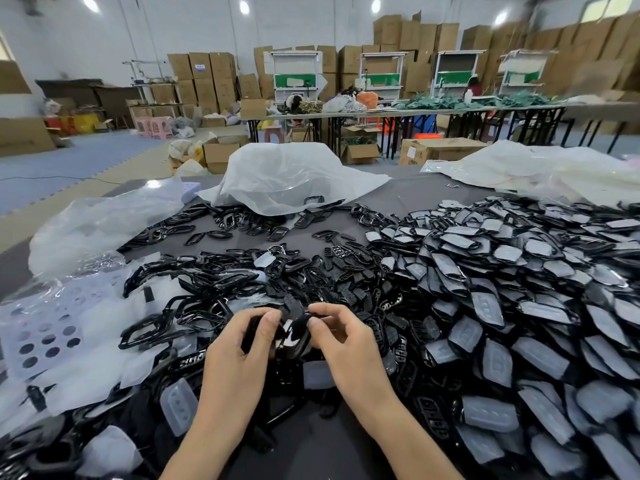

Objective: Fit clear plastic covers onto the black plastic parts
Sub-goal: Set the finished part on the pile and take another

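Both my hands hold one glossy black plastic part point(292, 339) just above the table, in the lower middle of the view. My left hand point(242, 348) grips its left side with curled fingers. My right hand point(341, 336) pinches its upper right edge between thumb and forefinger. Whether a clear cover sits on this part I cannot tell. A loose clear cover point(317, 375) lies right below the hands. Another clear cover point(178, 405) lies to the lower left. Loose black frames point(194, 317) lie scattered to the left.
A big heap of black parts with clear covers fitted point(519, 306) fills the right side. Clear plastic bags point(287, 176) and punched clear sheets point(48, 337) lie at the back and left. Small black inserts point(349, 271) pile up beyond the hands. Cardboard boxes and work tables stand behind.
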`<action>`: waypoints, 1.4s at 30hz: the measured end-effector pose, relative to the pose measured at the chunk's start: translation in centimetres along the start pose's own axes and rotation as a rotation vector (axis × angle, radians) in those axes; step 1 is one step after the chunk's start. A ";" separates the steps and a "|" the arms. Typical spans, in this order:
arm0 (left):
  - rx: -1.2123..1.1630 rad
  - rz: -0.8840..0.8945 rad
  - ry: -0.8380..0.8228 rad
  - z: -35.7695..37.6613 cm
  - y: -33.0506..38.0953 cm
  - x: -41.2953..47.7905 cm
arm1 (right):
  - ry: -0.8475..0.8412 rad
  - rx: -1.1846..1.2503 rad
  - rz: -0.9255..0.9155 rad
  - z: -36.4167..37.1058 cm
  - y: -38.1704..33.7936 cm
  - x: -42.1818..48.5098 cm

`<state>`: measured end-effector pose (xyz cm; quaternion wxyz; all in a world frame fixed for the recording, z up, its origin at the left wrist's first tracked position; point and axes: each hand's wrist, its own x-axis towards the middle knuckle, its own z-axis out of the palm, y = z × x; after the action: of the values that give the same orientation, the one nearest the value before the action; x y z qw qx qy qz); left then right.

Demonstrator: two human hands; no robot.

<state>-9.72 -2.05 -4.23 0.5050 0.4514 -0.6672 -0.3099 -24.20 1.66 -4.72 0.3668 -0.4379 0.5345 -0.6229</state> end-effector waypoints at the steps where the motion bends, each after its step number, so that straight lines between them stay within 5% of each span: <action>1: 0.011 -0.007 0.019 -0.1 -0.1 0.1 | 0.013 0.026 0.014 -0.1 0.0 0.1; 8: 0.220 0.033 0.073 0.0 -0.8 0.0 | 0.009 0.161 0.097 -0.6 -0.6 0.4; 16: 0.649 0.396 -0.059 0.5 -1.1 -0.7 | 0.100 0.834 0.381 -1.6 -1.0 1.6; 27: 0.595 0.585 -0.264 1.3 -0.1 -1.3 | 0.157 1.033 0.511 -1.4 -0.7 1.9; 42: 0.433 0.389 -0.346 1.9 -0.1 -1.8 | 0.184 1.173 0.509 -0.9 -1.2 1.7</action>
<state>-11.40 -0.50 -5.58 0.3263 0.3531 -0.8670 -0.1311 -25.61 0.59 -3.35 0.6343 0.0309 0.2217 -0.7400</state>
